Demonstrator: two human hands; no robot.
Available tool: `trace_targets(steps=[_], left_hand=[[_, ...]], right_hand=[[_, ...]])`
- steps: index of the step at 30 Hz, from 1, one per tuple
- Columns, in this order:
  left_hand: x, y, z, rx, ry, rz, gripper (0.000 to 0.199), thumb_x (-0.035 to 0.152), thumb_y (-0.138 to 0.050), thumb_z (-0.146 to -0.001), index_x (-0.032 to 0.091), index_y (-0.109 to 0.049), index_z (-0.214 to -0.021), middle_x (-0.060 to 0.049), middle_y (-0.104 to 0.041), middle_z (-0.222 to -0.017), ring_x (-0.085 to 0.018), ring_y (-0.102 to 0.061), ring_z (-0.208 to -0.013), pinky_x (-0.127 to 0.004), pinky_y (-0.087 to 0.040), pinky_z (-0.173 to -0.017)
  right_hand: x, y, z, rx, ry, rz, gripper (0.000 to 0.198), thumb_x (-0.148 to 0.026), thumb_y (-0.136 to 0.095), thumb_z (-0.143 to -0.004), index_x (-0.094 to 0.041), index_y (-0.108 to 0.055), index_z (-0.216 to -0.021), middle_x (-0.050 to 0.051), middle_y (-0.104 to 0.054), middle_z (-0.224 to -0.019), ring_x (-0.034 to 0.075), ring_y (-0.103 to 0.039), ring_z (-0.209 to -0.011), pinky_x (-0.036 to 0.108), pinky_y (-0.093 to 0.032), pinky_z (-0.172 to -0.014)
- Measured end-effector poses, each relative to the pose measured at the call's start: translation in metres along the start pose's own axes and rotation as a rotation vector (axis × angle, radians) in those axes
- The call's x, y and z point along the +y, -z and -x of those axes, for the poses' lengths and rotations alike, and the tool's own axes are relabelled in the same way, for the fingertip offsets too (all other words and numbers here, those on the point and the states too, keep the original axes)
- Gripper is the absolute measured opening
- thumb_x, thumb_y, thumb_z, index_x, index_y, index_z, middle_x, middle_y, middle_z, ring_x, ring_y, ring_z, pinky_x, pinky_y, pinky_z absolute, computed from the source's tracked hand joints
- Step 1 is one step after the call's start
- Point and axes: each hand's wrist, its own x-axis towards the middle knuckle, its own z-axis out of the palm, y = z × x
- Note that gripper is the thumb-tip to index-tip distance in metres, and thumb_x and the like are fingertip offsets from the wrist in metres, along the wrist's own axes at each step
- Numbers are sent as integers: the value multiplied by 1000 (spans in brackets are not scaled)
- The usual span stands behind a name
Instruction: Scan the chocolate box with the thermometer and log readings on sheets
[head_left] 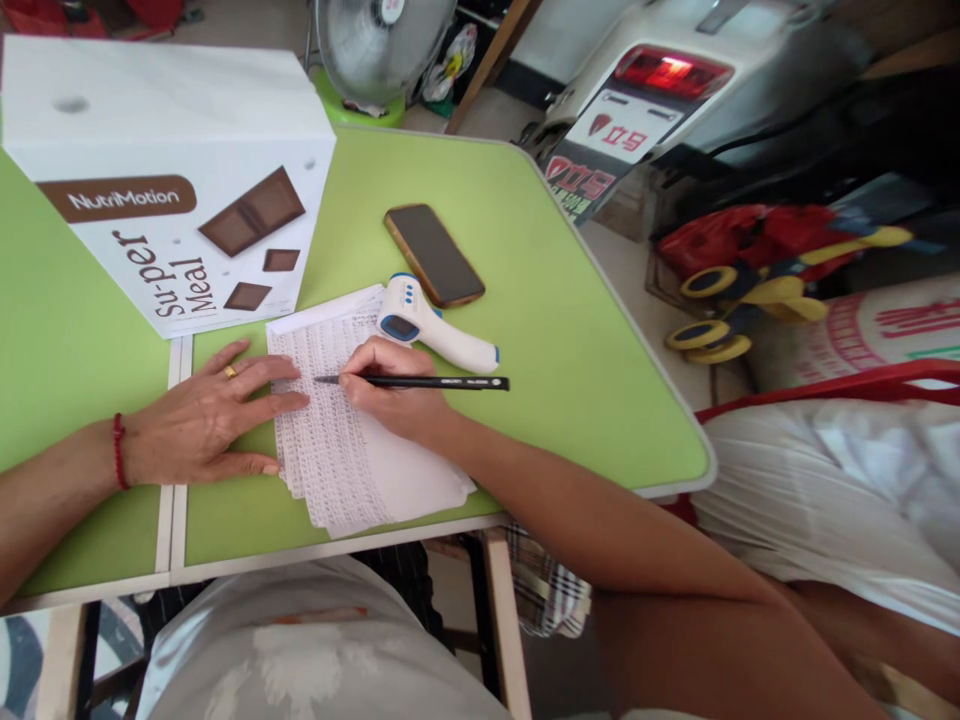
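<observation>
My left hand (202, 415) lies flat on the green table, fingers spread, with its fingertips on the left edge of some paper sheets (405, 480). A ring and a red string bracelet are on it. My right hand (394, 390) rests on the sheets and grips a black pen (450, 382), its tip on the paper among rows of small handwriting. Just beyond that hand lies a white and blue infrared thermometer (446, 338), partly over the sheets. A smartphone (435, 255) in a brown case lies face up behind it.
A large white box (165, 110) stands at the table's back left. The green table (585, 400) has a pale rim. Behind it are a fan (382, 45) and a white scooter (675, 90). A person in white clothing (832, 490) is close on the right.
</observation>
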Motion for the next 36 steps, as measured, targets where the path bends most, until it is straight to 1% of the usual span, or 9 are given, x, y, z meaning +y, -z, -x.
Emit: trace_targets(steps=[8,12,17,24,29,36], left_hand=[[0,0,0,3,-8,-10,57,57,-39,-100,15,-43,-139,-23,-46,-139,-33,-44,-133,-59,-25,-113],[-1,0,0,6,-15,-23,57,56,-39,-100,14,-43,-139,-24,-46,-138,-34,-44,-133,-59,-26,-112],[-1,0,0,8,-17,-23,57,57,-39,-100,15,-43,-138,-24,-46,-139,-33,-44,-133,-59,-26,-112],[-1,-1,0,13,-18,-24,57,56,-37,-100,14,-43,-138,-24,-46,-138,-33,-43,-133,-59,-25,-113],[-1,-1,-1,15,-19,-26,57,56,-37,-100,14,-43,-138,-23,-46,-138,-33,-43,-133,-59,-24,-113],[-1,-1,0,19,-25,-35,58,56,-36,-100,13,-44,-138,-24,-46,-137,-34,-44,-132,-57,-25,-113]], right_hand=[[-1,1,-2,-5,-22,25,10,-20,-63,-72,-20,-57,-64,-5,-56,-58,8,-44,-51,23,-38,-47],[-1,0,1,10,-10,11,11,-19,-63,-70,-20,-56,-63,-5,-55,-57,7,-44,-51,23,-37,-47],[1,-1,1,-29,-14,-11,11,-19,-63,-73,-20,-56,-65,-5,-54,-58,7,-42,-51,23,-37,-48],[2,1,1,-70,-23,22,10,-19,-62,-74,-19,-55,-66,-5,-53,-58,7,-42,-51,23,-35,-49],[0,2,1,-60,-18,52,11,-18,-62,-73,-19,-54,-65,-5,-53,-57,7,-42,-50,23,-33,-47],[-1,1,0,-44,-21,45,11,-19,-61,-71,-20,-54,-62,-5,-53,-56,7,-42,-50,22,-34,-46]])
